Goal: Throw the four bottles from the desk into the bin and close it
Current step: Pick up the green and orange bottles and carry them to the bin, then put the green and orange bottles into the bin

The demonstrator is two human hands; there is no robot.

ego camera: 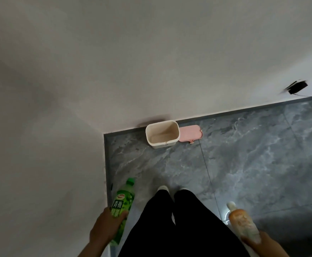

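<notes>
The left hand (105, 229) and right hand (259, 243) sit low by the person's dark trousers (179, 225). Left fingers (121, 217) are clamped round the middle of a green bottle (122, 206), neck forward; the right hand's fingers grip an orange bottle (242, 222) near its base. Both look like light, smooth plastic, probably best held mid-body. Ahead on the floor (244, 154), the open cream bin (162, 134) stands against the wall, pink lid (189, 134) lying beside it.
</notes>
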